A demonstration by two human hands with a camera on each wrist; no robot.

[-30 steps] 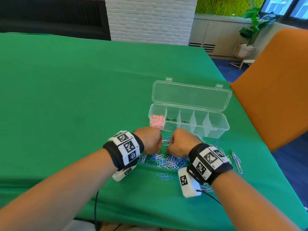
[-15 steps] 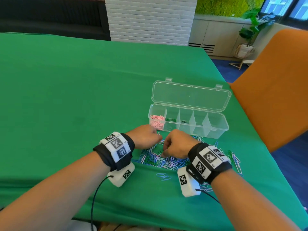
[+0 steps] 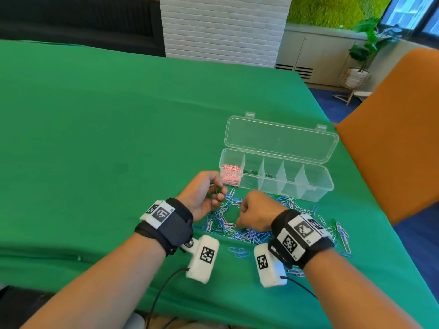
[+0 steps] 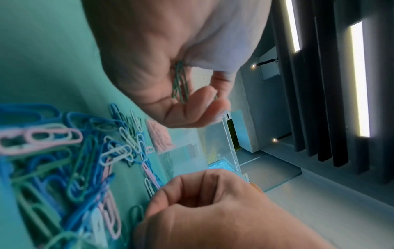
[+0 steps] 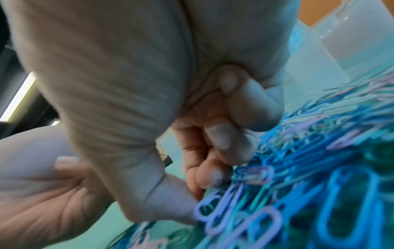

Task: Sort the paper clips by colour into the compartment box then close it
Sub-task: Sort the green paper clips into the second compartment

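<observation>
A clear compartment box (image 3: 316,186) stands with its lid (image 3: 280,138) flat open behind it. Pink clips (image 3: 230,174) fill the leftmost compartment; a few green clips (image 3: 250,173) lie in the second. A mixed pile of paper clips (image 3: 223,219) lies in front of the box. My left hand (image 3: 206,193) is turned palm up left of the pile, its fingers curled round green clips (image 4: 180,84). My right hand (image 3: 254,207) is fisted over the pile, thumb and forefinger (image 5: 209,176) pinching at a clip on the pile's edge; its colour is hidden.
The green cloth (image 3: 118,138) covers the whole table. An orange chair back (image 3: 392,138) stands close on the right of the box. Stray clips (image 3: 342,236) lie scattered toward the right edge, and a few blue ones (image 3: 237,251) lie near my wrists.
My left hand has rolled palm up and moved a little left, showing the green clips it holds. My right hand has dropped its fingertips onto the pile.
</observation>
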